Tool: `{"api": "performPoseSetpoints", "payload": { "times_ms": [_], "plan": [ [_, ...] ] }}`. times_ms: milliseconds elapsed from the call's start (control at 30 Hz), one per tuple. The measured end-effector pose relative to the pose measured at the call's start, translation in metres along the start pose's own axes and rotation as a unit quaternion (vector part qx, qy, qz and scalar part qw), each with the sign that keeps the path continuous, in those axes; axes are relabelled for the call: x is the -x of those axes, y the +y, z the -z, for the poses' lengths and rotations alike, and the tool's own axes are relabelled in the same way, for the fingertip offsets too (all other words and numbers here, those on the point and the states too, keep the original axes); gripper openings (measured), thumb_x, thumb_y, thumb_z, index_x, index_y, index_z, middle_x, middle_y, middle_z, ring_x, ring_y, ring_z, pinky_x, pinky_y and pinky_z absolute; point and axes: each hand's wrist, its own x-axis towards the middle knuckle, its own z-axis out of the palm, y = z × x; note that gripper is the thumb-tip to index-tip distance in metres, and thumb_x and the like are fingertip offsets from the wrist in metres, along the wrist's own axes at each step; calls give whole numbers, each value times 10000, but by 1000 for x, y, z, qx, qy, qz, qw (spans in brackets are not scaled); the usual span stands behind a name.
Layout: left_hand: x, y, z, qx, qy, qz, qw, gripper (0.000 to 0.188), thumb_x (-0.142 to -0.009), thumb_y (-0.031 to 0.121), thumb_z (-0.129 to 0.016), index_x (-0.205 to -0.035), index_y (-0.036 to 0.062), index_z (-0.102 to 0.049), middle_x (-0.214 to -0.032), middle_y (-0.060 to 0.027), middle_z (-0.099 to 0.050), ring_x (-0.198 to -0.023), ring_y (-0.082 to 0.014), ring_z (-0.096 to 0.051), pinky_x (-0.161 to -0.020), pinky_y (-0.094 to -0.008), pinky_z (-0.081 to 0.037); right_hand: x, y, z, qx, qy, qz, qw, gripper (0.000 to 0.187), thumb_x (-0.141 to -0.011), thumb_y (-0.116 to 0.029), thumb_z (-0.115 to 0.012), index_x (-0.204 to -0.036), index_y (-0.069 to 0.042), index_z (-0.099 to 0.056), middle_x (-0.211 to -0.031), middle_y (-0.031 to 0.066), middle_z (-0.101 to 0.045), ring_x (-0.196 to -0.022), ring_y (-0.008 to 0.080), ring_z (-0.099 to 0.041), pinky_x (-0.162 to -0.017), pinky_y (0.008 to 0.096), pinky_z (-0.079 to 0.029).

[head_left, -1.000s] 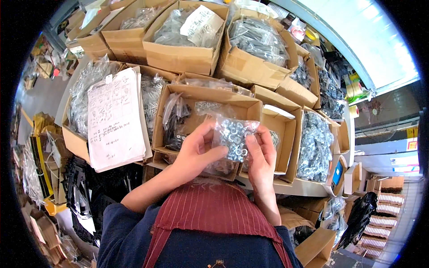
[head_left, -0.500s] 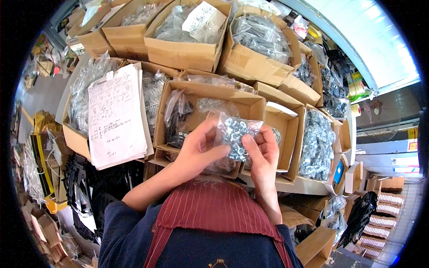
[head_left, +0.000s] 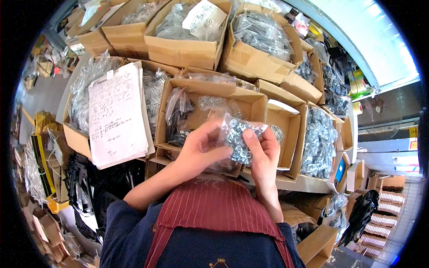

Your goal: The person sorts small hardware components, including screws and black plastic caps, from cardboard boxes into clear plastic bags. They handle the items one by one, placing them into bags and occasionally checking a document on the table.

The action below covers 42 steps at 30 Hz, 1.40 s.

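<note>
Head view, the hold: a clear bag (head_left: 237, 130) of small ring-like metal parts (head_left: 241, 154) is up between both hands, above the front edge of the middle box (head_left: 246, 106)
Left hand (head_left: 202, 148): at the bag's left side, thumb in front near the lower part, the other fingers mostly hidden behind, drawn in narrow on the plastic
Right hand (head_left: 265, 154): thumb pressed flat on the bag's front, fingers curled behind its right corner, pinching it
Middle box: open cardboard, with clear packets (head_left: 179, 107) along its left side
To its right: a smaller box (head_left: 292, 136), then a heap of bagged hardware (head_left: 318, 143)
To its left: a stack of written papers (head_left: 117, 116), slanting over a carton
Back row: a large carton (head_left: 181, 51) of grey bagged pieces, a white note (head_left: 204, 18) lying on top
Desk (head_left: 300, 184): pale edge showing under the boxes
Clothing: dark red striped apron (head_left: 214, 210) over a navy shirt (head_left: 129, 228)
</note>
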Motion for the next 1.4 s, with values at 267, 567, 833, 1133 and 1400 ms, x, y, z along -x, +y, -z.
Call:
{"api": "performPoseSetpoints", "payload": {
  "times_ms": [267, 567, 833, 1133, 1400],
  "plan": [
    [-1, 0, -2, -7, 4, -5, 1000, 521, -889, -35, -674, -1372, 19, -488, -1218, -45, -611, -1113, -122, -585, -964, -298, -486, 0, -1, -3, -1, -14, 11, 1000, 217, -960, -122, -691, -1128, -17, -603, -987, 24, -675, -879, 63, -604, -777, 222, -495],
    [-3, -1, -2, -9, -9, -1, 1000, 583, -891, -35, -686, -1421, 20, -452, -1273, -46, -585, -1175, -130, -563, -1018, -309, -471, 1, -2, 0, -25, -25, -3, 999, 271, -914, -57, -725, -1146, -28, -591, -1011, 27, -671, -915, 81, -611, -808, 238, -498],
    [-1, 1, -3, 2, -3, 31, 1000, 610, -878, -62, -679, -1437, 13, -447, -1292, -80, -594, -1204, -174, -560, -1045, -351, -458, 1, -1, 2, -38, -22, 8, 999, 242, -907, -25, -715, -1118, -28, -597, -994, 20, -676, -892, 76, -620, -800, 234, -502],
    [-2, 4, -5, -7, 3, 52, 999, 578, -876, -34, -704, -1407, 7, -479, -1265, -75, -609, -1181, -168, -571, -1035, -343, -459, 1, 0, 3, -54, -13, 13, 998, 225, -903, -14, -712, -1103, -25, -610, -981, 21, -685, -871, 76, -631, -782, 232, -511],
    [-2, 4, -4, -14, -14, 50, 999, 406, -883, -14, -714, -1255, 11, -554, -1177, -29, -617, -1107, -126, -584, -984, -310, -477, 1, 0, 4, -41, -11, 17, 999, 234, -895, 3, -706, -1118, -3, -639, -997, 32, -693, -883, 83, -638, -795, 236, -516]
  ]
}}
